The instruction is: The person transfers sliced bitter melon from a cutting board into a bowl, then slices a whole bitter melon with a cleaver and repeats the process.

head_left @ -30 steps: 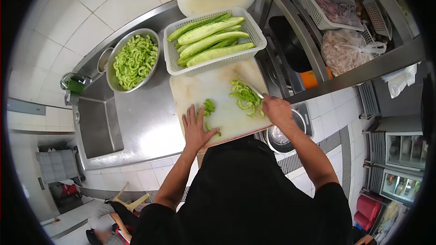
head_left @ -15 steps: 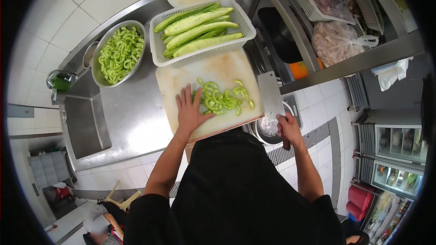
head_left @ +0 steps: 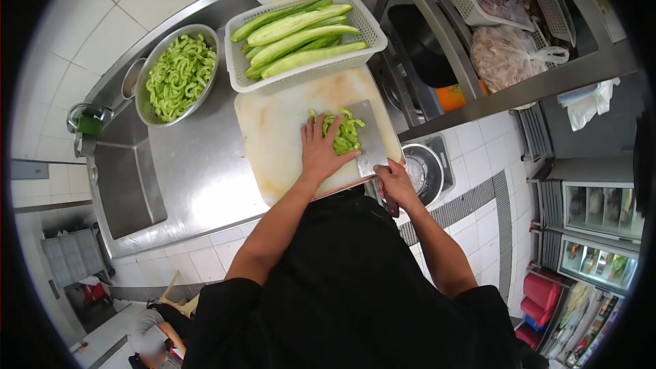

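On the white cutting board [head_left: 273,157], my left hand [head_left: 321,154] rests with its fingers spread against a small heap of crescent-shaped green slices [head_left: 348,133], which look like bitter melon. My right hand [head_left: 396,184] grips the dark handle of a cleaver [head_left: 372,140]. Its broad blade lies low over the board at the right side of the heap, so the slices sit between blade and left hand. Behind the board, a white plastic basket [head_left: 294,85] holds several long green halves [head_left: 307,37]. A metal bowl [head_left: 209,92] full of similar slices stands to the left.
A steel counter [head_left: 198,171] with a sink [head_left: 130,191] extends left. Below the board's right corner is a round metal pot [head_left: 429,171]. Bagged food [head_left: 502,58] sits on the right-hand shelf. Another person [head_left: 154,331] is at lower left.
The cleaver has moved left from beyond the board's edge to the slices. My left hand has shifted right, and the scattered slices are now pushed together into a tighter heap.
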The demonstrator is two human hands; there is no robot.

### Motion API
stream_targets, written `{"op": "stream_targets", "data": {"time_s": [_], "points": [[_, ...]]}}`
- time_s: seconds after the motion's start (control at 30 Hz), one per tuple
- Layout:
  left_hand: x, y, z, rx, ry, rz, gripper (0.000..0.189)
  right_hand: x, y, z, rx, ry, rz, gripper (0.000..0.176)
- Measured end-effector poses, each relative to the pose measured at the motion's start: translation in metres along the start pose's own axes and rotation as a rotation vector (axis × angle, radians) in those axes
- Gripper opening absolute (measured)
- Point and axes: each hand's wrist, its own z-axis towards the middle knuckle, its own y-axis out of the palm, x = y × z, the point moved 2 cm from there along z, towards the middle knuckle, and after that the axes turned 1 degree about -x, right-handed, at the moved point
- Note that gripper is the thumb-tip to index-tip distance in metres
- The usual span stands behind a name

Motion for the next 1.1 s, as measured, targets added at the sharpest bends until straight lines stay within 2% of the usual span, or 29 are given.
{"op": "stream_targets", "data": {"time_s": [0.03,0.1,0.23,0.4,0.57,0.77,1.0,1.1], "points": [[0.003,0.003,0.001,0.004,-0.005,-0.002,0.101,-0.005,0.002,0.004,-0.003,0.0,-0.006,0.02],[0.005,0.008,0.003,0.064,-0.084,-0.071,0.089,-0.012,0.008,0.011,-0.016,-0.022,-0.126,0.022],[0.002,0.017,0.006,0.164,-0.13,-0.133,0.077,-0.01,0.019,0.026,-0.071,0.001,-0.129,0.023],[-0.008,0.015,0.001,0.298,-0.088,-0.231,0.054,-0.021,0.037,0.028,-0.178,0.032,-0.077,0.022],[-0.018,-0.002,-0.011,0.333,-0.07,-0.259,0.047,-0.033,0.058,0.029,-0.261,0.059,-0.09,0.019],[-0.031,-0.047,-0.019,0.499,-0.072,-0.24,0.043,-0.062,0.097,0.029,-0.384,0.052,-0.105,0.016],[-0.053,-0.133,-0.017,0.638,-0.141,-0.166,0.043,-0.136,0.156,0.013,-0.479,-0.011,-0.167,0.019],[-0.073,-0.176,0.005,0.715,-0.139,-0.147,0.043,-0.185,0.19,0.022,-0.51,-0.144,-0.25,0.019]]}}
